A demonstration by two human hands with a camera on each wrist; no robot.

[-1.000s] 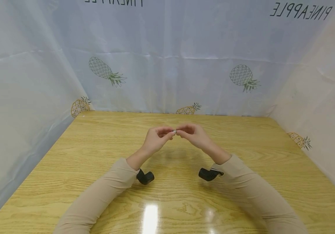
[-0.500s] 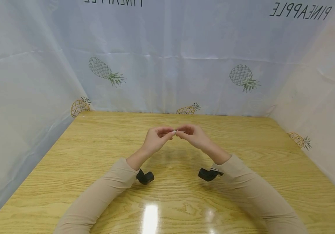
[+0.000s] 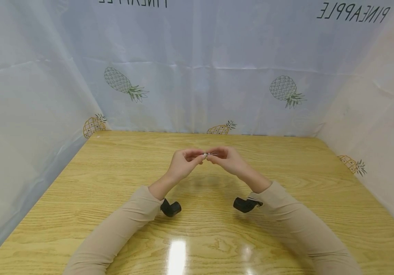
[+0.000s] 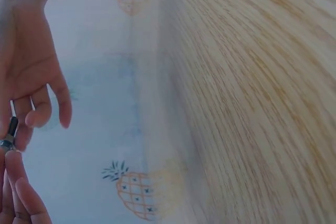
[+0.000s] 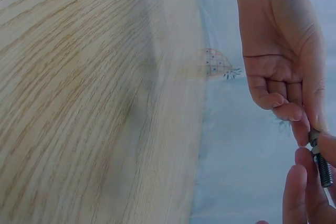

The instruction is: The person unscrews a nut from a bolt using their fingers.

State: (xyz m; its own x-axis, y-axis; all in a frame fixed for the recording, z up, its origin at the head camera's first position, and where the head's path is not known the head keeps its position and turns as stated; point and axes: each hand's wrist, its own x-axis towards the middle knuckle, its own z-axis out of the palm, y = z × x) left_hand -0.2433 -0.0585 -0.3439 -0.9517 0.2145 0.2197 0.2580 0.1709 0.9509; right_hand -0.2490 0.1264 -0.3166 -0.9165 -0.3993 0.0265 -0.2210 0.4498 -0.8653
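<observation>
Both hands meet above the middle of the table around a small dark metal bolt (image 5: 325, 170) with a nut (image 5: 315, 150) on its threads. My left hand (image 3: 183, 164) pinches the bolt's head end between thumb and fingertips. From the other side, my right hand (image 3: 229, 159) holds thumb and fingertips at the nut. The bare threaded shank (image 4: 13, 125) points towards the right palm. In the right wrist view the left hand's other fingers are loosely curled, and the bolt head is mostly covered by its fingertips.
A wood-grain table (image 3: 114, 183) lies beneath the hands. White curtains (image 3: 197, 95) with pineapple prints surround it at the back and both sides. A black curved piece sits at each sleeve cuff, on the left (image 3: 171, 209) and on the right (image 3: 245, 205).
The right thumb and fingertips have shifted slightly at the nut, and more of the threaded shank shows between them. My left hand keeps its place on the bolt.
</observation>
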